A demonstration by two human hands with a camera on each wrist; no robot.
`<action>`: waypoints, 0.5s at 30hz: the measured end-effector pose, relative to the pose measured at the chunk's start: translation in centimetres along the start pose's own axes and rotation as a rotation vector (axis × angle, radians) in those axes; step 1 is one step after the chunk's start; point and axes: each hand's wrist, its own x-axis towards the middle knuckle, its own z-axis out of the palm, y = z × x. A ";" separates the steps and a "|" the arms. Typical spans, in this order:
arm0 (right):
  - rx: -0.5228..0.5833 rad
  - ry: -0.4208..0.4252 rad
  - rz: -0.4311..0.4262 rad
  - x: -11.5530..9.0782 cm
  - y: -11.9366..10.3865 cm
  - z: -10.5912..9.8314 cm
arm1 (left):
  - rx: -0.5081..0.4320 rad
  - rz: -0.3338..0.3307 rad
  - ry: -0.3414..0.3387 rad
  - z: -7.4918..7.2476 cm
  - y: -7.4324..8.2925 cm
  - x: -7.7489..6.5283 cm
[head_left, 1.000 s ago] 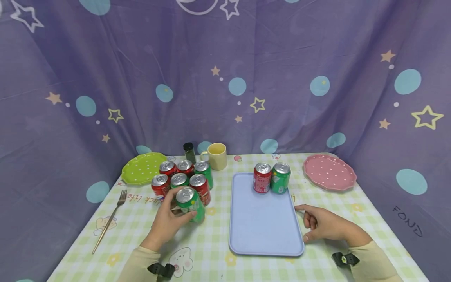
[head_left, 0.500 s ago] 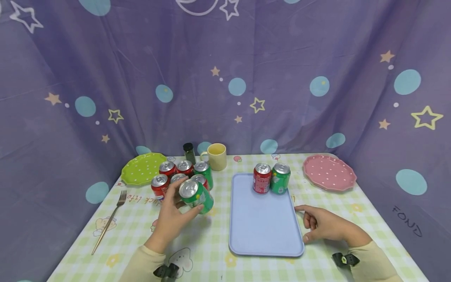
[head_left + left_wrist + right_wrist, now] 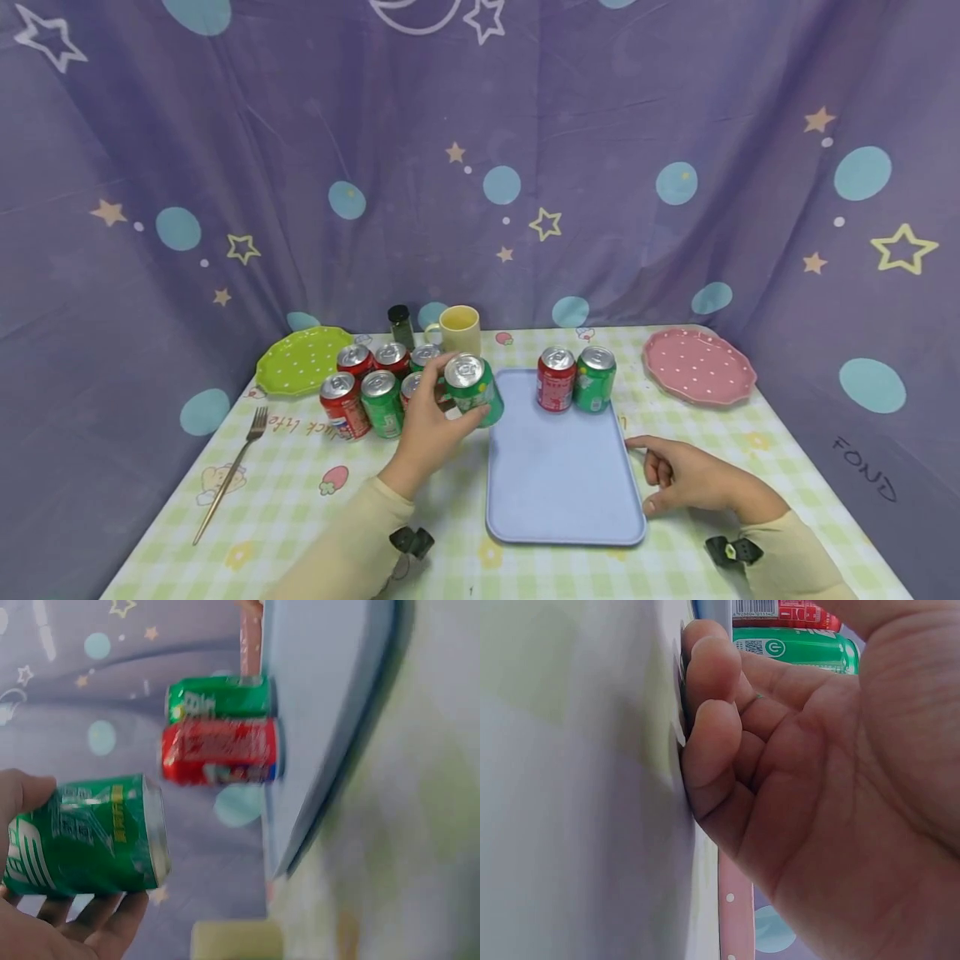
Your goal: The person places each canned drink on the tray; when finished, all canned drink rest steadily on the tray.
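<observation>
Purple curtain point(image 3: 420, 100) hanging behind the worktop point(image 3: 288, 500). Right hand point(image 3: 686, 477) is resting beside the blue tray point(image 3: 562, 483): index fingertip touching its right rim, thumb at or just beside it, other fingers loosely curling, gripping nothing. Left hand point(image 3: 429, 427) is holding a green can point(image 3: 474, 393), fingers and thumb closing round its sides, can tilting, off the surface. Change: over the last second it's been moving right, out of the can cluster point(image 3: 382, 408); now hanging by the tray's left edge. My read: mid-carry, tray count staying at two. Those two, a red can point(image 3: 556, 383) and a second green can point(image 3: 595, 385), are standing side by side at the tray's far end. Yellow mug point(image 3: 461, 333) is standing farther back.
</observation>
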 end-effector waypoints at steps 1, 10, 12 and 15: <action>-0.001 0.000 -0.001 0.0 0.0 0.0 | -0.014 -0.013 0.001 0.5 -0.3 0.3; -0.007 0.003 -0.001 0.0 0.0 0.0 | -0.021 -0.119 0.006 4.1 -2.2 2.6; -0.003 0.003 0.001 0.0 0.0 0.0 | -0.006 -0.148 0.001 4.6 -2.7 3.1; 0.002 0.002 0.004 0.0 0.0 0.0 | 0.014 -0.182 -0.016 5.2 -3.7 3.5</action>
